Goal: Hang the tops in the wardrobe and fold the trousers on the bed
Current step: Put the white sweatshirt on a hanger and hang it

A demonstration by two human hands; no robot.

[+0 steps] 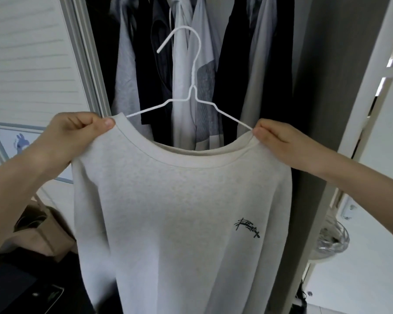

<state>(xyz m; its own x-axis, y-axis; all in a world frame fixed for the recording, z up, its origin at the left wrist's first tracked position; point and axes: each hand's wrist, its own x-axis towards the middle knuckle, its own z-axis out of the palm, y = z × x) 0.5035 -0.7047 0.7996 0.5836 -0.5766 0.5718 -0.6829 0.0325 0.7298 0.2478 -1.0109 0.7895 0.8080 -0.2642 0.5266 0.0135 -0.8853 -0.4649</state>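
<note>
Sweatshirt [182,211] on hanger [192,87], shoulders pinched between both hands [77,132]

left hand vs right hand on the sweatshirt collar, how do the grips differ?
The left hand sits slightly higher than the right hand. The left hand pinches the ribbed collar of the pale grey crew-neck sweatshirt beside the white wire hanger shoulder, thumb flat on top; the right hand pinches collar where the hanger's other shoulder meets its fingertips. The left shows more of its back; the right looks narrower. Both have curled fingers and hold the sweatshirt up before the open wardrobe.
</note>
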